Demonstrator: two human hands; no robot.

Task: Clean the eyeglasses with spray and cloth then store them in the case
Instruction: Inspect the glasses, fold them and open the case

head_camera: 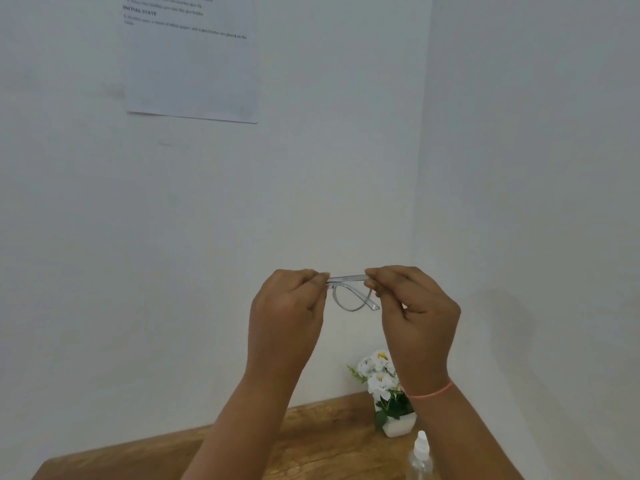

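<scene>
Head view: glasses (346, 279) are held up in the air at about chest height in front of a white wall, well above the table (311, 445). Their long axis runs side to side, spanning the gap btw the two hands. Left hand (287, 306) pinches the left end w/ curled fingers; right hand (415, 306) pinches the right end the same way, so neither is nearer, both are on it. The frame is thin, clear plastic w/ a rounded lens rim hanging under the top bar. One temple seems folded across behind the lens, but it's too faint to be sure.

Spray bottle (420, 455) stands on the table below and to the right, just beside the right forearm. It's see-through w/ a white nozzle. I'd judge the right hand the natural one to reach for it, leaving the left to hold the frame. The table is brown wood w/ visible grain. A white pot (398, 426) of white flowers sits behind the bottle, near the wall. No cloth or case in view.
</scene>
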